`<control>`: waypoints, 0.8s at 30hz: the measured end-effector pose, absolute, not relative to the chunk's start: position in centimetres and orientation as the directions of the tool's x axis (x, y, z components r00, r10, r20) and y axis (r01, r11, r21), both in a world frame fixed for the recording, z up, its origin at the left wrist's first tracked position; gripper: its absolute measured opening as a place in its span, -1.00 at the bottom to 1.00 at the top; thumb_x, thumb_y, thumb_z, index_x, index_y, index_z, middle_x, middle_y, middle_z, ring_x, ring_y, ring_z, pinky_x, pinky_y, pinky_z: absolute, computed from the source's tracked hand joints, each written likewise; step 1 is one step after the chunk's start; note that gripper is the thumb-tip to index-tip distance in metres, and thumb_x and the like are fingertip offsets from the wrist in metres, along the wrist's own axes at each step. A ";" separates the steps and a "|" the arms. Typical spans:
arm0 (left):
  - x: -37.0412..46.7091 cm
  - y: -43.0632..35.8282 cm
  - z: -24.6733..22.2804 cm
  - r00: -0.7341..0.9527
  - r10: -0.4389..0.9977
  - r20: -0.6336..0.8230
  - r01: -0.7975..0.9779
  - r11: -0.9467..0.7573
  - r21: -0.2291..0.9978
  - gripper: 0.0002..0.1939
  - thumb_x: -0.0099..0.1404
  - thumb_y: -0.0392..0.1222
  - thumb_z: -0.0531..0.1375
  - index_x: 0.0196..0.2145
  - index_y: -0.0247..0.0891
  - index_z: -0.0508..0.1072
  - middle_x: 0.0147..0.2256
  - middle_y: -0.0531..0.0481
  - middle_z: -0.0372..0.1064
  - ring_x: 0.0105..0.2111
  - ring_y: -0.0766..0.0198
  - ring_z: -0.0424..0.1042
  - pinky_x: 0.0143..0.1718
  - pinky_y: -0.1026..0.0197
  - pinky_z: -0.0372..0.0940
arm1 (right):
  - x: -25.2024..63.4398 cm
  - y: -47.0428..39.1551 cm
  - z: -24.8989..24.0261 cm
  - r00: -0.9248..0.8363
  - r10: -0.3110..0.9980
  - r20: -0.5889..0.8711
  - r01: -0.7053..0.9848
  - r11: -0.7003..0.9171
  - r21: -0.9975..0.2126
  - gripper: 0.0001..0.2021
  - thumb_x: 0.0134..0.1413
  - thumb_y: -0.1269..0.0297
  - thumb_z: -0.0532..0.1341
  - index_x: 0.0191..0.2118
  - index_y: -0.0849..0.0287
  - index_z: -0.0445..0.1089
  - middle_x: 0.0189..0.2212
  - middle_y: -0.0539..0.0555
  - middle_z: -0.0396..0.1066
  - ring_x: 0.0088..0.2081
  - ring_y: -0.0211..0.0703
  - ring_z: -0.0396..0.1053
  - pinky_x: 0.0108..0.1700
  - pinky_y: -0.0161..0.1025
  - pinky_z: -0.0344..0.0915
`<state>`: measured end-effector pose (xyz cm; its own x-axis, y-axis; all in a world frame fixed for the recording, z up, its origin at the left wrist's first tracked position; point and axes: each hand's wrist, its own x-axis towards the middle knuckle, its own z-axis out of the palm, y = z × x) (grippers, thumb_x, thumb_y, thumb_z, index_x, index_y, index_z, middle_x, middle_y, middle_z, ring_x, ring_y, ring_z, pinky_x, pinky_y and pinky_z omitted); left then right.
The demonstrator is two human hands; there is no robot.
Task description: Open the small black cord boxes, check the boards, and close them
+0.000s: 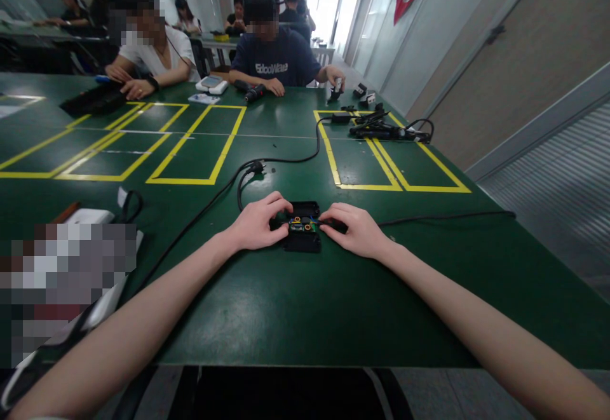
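Both forearms reach forward, left hand (pixel 257 223) and right hand (pixel 357 230) palm-down, fingers curled inward

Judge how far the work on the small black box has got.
Done: the black casing lies open, its circuit board exposed. In hand: the left hand and right hand touch it from either side. Left: no cover is on it; the plug lies unplugged.

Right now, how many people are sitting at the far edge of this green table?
2. One in a white top sits at the far left; one in a dark blue shirt sits near the middle. More people sit at tables behind them, partly hidden.
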<state>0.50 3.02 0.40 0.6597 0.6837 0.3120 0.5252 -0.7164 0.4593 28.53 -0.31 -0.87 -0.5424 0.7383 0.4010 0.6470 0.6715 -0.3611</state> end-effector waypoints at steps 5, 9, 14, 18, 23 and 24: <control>0.0 3.5 0.6 0.673 0.697 0.248 0.531 -0.689 0.494 -0.63 0.14 -0.19 0.13 -0.07 -0.22 0.45 -0.42 0.12 0.33 -0.49 0.31 0.29 -0.41 0.27 0.20 | 28.5 -0.5 -0.7 -0.512 0.756 0.407 0.650 0.651 -0.393 -0.75 0.27 0.17 0.26 0.00 0.14 0.41 -0.32 0.08 0.45 -0.31 -0.07 0.42 -0.26 -0.15 0.38; -0.1 3.6 0.6 0.673 0.709 0.213 0.546 -0.669 0.504 -0.62 0.11 -0.19 0.14 -0.09 -0.22 0.44 -0.46 0.14 0.31 -0.49 0.30 0.29 -0.41 0.26 0.19 | 28.7 -0.5 -0.8 -0.504 0.763 0.405 0.669 0.642 -0.376 -0.55 0.21 0.03 0.31 0.12 0.15 0.39 -0.18 0.17 0.47 -0.19 0.05 0.44 -0.14 -0.04 0.43; 0.1 3.5 0.6 0.674 0.708 0.211 0.557 -0.675 0.484 -0.65 0.09 -0.19 0.15 -0.11 -0.19 0.43 -0.47 0.16 0.28 -0.50 0.30 0.29 -0.42 0.27 0.17 | 28.8 -0.3 -0.9 -0.542 0.746 0.388 0.663 0.663 -0.349 -0.46 0.15 -0.06 0.36 0.16 0.12 0.42 -0.08 0.22 0.46 -0.08 0.15 0.45 -0.06 0.06 0.45; 0.1 3.5 0.5 0.673 0.704 0.225 0.556 -0.683 0.474 -0.69 0.11 -0.19 0.15 -0.15 -0.19 0.42 -0.48 0.16 0.27 -0.50 0.30 0.28 -0.42 0.27 0.16 | 28.6 -0.4 -0.9 -0.553 0.737 0.388 0.651 0.673 -0.350 -0.48 0.15 -0.05 0.38 0.13 0.12 0.43 -0.09 0.21 0.47 -0.09 0.13 0.46 -0.08 0.05 0.46; 0.2 3.6 0.4 0.670 0.708 0.222 0.570 -0.682 0.458 -0.71 0.11 -0.17 0.15 -0.17 -0.20 0.41 -0.47 0.15 0.27 -0.50 0.30 0.29 -0.41 0.26 0.15 | 28.6 -0.5 -0.9 -0.546 0.743 0.386 0.649 0.667 -0.366 -0.51 0.16 -0.02 0.38 0.12 0.12 0.44 -0.10 0.21 0.47 -0.09 0.13 0.46 -0.08 0.05 0.47; 0.2 3.6 0.4 0.669 0.710 0.222 0.573 -0.682 0.455 -0.72 0.11 -0.17 0.15 -0.18 -0.19 0.40 -0.47 0.15 0.26 -0.50 0.30 0.28 -0.41 0.26 0.15 | 28.6 -0.4 -0.9 -0.545 0.745 0.383 0.651 0.665 -0.367 -0.51 0.16 -0.02 0.38 0.12 0.11 0.44 -0.10 0.21 0.47 -0.09 0.12 0.46 -0.09 0.05 0.47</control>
<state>0.20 3.57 0.36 0.6685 0.7098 0.2219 0.5726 -0.6817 0.4555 28.62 -0.44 -0.89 -0.5454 0.7455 0.3831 0.6506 0.6647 -0.3672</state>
